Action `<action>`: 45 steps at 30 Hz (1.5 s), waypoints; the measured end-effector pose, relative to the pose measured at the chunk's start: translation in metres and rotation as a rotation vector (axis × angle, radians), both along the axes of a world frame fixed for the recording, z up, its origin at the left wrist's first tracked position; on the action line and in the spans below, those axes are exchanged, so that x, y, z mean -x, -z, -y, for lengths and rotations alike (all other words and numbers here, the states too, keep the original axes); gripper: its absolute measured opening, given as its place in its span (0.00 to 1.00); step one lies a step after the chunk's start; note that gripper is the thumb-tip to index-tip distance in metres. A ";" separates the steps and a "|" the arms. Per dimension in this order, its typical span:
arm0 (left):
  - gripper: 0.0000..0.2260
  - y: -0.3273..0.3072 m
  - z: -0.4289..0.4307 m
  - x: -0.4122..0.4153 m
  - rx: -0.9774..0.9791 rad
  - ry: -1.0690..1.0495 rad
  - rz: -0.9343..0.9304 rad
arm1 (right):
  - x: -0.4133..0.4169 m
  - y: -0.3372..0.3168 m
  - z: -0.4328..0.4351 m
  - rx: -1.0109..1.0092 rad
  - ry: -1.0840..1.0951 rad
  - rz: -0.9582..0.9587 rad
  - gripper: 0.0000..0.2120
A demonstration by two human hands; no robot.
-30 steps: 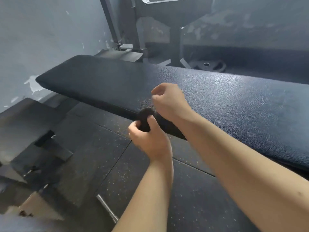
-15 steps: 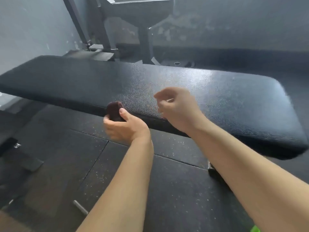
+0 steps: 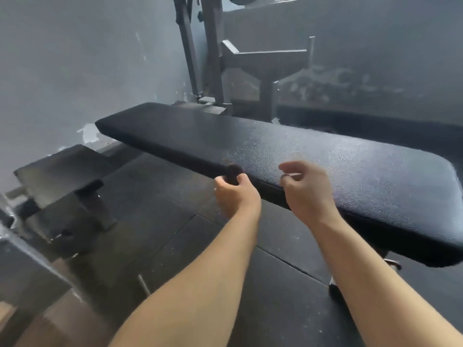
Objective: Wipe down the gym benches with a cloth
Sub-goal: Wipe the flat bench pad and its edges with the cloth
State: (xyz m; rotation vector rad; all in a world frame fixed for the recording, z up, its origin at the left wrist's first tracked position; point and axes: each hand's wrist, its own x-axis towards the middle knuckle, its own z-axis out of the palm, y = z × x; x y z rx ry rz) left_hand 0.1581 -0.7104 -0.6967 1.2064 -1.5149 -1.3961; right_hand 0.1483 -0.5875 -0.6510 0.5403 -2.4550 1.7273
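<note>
A long black padded gym bench [image 3: 313,156] runs from the upper left to the right edge. My left hand [image 3: 236,196] grips a small dark bunched cloth [image 3: 233,172] at the bench's near edge, thumb on its right side. My right hand [image 3: 307,189] hovers just over the near edge further right, fingers loosely curled, holding nothing that I can see. Both forearms reach in from the bottom.
A grey metal rack [image 3: 215,58] stands behind the bench against the wall. Dark blocky equipment [image 3: 62,176] sits on the rubber floor [image 3: 155,241] at the left. A short metal bar [image 3: 144,284] lies on the floor near my left forearm.
My hands have drawn apart: the left keeps the cloth at the bench edge, the right has come off it and loosened. The view has tilted up, showing the rack.
</note>
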 end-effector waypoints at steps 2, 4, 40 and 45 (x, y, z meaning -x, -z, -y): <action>0.16 0.012 -0.026 -0.006 0.037 0.138 0.010 | -0.006 0.001 -0.006 0.031 0.004 -0.030 0.14; 0.15 0.021 -0.040 -0.009 0.044 0.186 0.003 | -0.010 -0.001 -0.013 0.042 0.000 -0.047 0.13; 0.18 0.011 0.041 -0.030 0.182 0.108 0.033 | -0.022 -0.001 -0.043 -0.082 0.031 0.027 0.13; 0.11 0.014 0.025 -0.029 0.155 0.171 0.081 | -0.024 -0.007 -0.055 -0.036 0.030 0.012 0.12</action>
